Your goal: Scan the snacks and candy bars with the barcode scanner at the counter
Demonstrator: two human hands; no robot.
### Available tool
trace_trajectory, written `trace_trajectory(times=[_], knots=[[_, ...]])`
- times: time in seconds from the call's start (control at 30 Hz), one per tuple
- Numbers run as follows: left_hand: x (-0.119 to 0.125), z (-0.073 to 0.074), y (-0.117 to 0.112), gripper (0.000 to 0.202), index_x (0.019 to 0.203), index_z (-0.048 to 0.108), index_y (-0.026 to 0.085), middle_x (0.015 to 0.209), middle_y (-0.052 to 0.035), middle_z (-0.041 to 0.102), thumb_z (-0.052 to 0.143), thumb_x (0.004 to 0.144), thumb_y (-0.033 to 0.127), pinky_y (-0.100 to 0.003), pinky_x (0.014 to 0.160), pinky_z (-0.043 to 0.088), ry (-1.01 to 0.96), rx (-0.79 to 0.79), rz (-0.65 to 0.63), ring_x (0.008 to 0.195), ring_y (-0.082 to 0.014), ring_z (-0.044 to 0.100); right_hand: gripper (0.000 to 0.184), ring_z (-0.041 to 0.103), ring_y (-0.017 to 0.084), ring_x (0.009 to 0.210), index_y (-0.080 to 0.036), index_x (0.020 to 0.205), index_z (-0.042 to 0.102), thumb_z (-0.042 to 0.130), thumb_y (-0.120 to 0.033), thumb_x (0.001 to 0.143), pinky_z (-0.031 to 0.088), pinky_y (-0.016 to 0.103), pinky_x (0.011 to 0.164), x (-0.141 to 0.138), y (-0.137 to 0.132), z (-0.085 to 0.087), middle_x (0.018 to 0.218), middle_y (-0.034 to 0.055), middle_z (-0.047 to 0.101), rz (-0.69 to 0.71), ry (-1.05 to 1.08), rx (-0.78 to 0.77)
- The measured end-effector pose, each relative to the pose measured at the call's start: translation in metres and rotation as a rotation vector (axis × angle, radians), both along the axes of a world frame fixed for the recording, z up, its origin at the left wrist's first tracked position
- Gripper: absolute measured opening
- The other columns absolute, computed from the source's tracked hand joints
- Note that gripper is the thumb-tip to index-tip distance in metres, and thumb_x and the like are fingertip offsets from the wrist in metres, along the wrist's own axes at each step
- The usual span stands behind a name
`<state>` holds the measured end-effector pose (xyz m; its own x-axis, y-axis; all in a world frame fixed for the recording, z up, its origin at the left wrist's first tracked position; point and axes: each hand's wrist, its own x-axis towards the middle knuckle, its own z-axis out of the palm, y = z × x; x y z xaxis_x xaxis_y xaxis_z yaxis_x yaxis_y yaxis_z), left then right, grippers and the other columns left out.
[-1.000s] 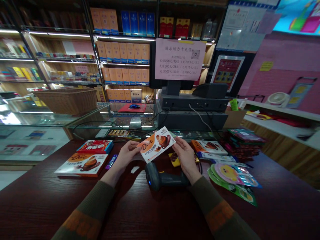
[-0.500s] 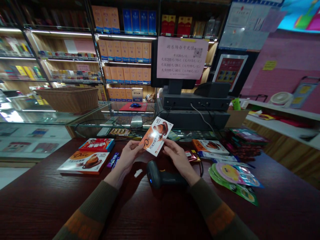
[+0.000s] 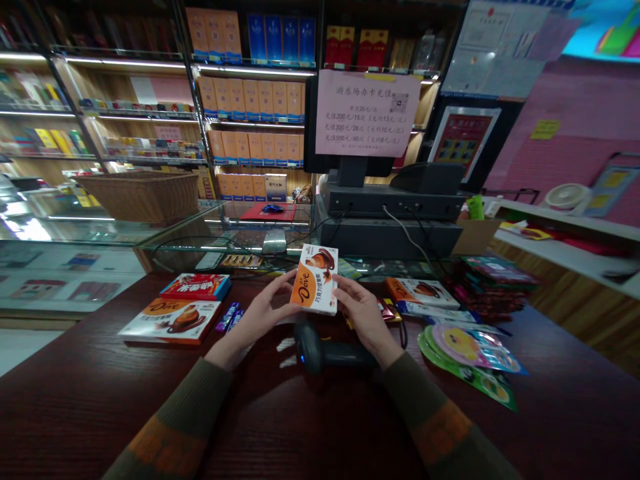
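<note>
Between my two hands a small white and orange Dove chocolate box (image 3: 316, 280) is held up above the table, its printed face towards me. My left hand (image 3: 267, 307) grips its left edge with thumb and fingers, while my right hand (image 3: 361, 308) pinches the right edge. Below the box a black barcode scanner (image 3: 330, 353) lies on the dark table, its handle partly behind my right wrist. Just past my right hand sit some red and gold wrapped packets (image 3: 387, 311), partly covered.
At left lie a larger Dove box (image 3: 173, 321), a red and blue box (image 3: 196, 287) and purple packets (image 3: 230, 317). To the right are another Dove box (image 3: 423, 293), round-topped blister packs (image 3: 467, 353) and a stack of dark packets (image 3: 493, 287). A cash register (image 3: 390, 207) stands behind.
The Dove box has turned from a slanted to a nearly upright position, its lower edge now showing. My left hand's grip has shifted along its left side.
</note>
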<state>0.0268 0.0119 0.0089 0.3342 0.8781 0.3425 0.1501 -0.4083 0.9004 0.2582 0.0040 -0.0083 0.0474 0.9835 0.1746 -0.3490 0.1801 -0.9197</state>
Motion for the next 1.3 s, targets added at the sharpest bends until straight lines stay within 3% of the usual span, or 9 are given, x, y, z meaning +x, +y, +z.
trace_trajectory(times=[0.1,0.17,0.33,0.43,0.7,0.97,1.13,1.3], knots=[[-0.011,-0.004,0.006,0.066,0.137,0.060,0.032,0.134,-0.0086,0.059,0.082,0.075,0.037,-0.051,0.114,0.041,0.229,0.319,0.071,0.128,-0.0288,0.055,0.051,0.072,0.022,0.092,-0.022,0.112,0.074,0.087,-0.039,0.065,0.060,0.038,0.084,0.000,-0.001,0.002,0.109,0.0059,0.077,0.009,0.039,-0.034],[-0.016,-0.006,0.008,0.053,0.132,0.065,0.034,0.139,-0.0090,0.055,0.078,0.080,0.035,-0.051,0.114,0.041,0.328,0.510,0.160,0.130,-0.0284,0.052,0.051,0.072,0.021,0.090,-0.022,0.112,0.074,0.087,-0.038,0.065,0.060,0.037,0.082,0.000,-0.002,0.003,0.107,0.0058,0.077,0.017,0.047,-0.050],[-0.017,-0.003,0.004,0.041,0.127,0.067,0.040,0.130,-0.0028,0.066,0.066,0.090,0.023,-0.054,0.123,0.025,0.499,0.830,0.232,0.128,-0.0241,0.055,0.049,0.073,0.021,0.088,-0.021,0.111,0.074,0.087,-0.037,0.067,0.060,0.037,0.081,-0.001,-0.002,0.003,0.103,0.0059,0.078,0.056,0.053,-0.108],[-0.013,-0.002,-0.001,0.041,0.126,0.067,0.042,0.123,0.0003,0.072,0.063,0.091,0.020,-0.054,0.125,0.018,0.518,0.856,0.221,0.127,-0.0232,0.057,0.048,0.073,0.022,0.089,-0.021,0.110,0.075,0.087,-0.036,0.067,0.061,0.038,0.080,0.000,-0.002,0.002,0.103,0.0067,0.078,0.079,0.064,-0.146],[-0.009,-0.008,-0.004,0.038,0.120,0.070,0.045,0.115,0.0032,0.076,0.065,0.091,0.021,-0.061,0.125,-0.002,0.450,0.733,0.251,0.130,-0.0264,0.056,0.043,0.073,0.020,0.086,-0.023,0.116,0.072,0.080,-0.037,0.076,0.059,0.032,0.072,0.002,-0.002,-0.001,0.107,0.0072,0.077,0.122,0.062,-0.182],[-0.018,-0.014,0.005,0.036,0.116,0.072,0.043,0.112,0.0014,0.077,0.066,0.089,0.020,-0.061,0.125,-0.002,0.417,0.725,0.360,0.128,-0.0270,0.055,0.055,0.073,0.019,0.090,-0.026,0.131,0.063,0.077,-0.039,0.079,0.058,0.030,0.072,0.004,-0.002,-0.005,0.119,0.0080,0.073,0.058,-0.032,-0.155],[-0.022,-0.018,0.009,0.033,0.118,0.072,0.040,0.111,0.0011,0.077,0.064,0.091,0.022,-0.059,0.125,0.005,0.454,0.810,0.401,0.123,-0.0265,0.058,0.054,0.070,0.026,0.109,-0.026,0.130,0.062,0.074,-0.043,0.080,0.059,0.039,0.084,0.012,0.000,-0.012,0.139,0.0132,0.062,-0.006,-0.273,-0.039],[-0.026,-0.020,0.011,0.029,0.119,0.071,0.035,0.108,0.0020,0.078,0.064,0.093,0.024,-0.057,0.125,0.012,0.557,0.972,0.478,0.119,-0.0240,0.061,0.052,0.061,0.026,0.123,-0.025,0.138,0.056,0.063,-0.038,0.088,0.049,0.048,0.105,0.024,-0.009,-0.014,0.140,0.0124,0.061,-0.026,-0.678,0.199]])
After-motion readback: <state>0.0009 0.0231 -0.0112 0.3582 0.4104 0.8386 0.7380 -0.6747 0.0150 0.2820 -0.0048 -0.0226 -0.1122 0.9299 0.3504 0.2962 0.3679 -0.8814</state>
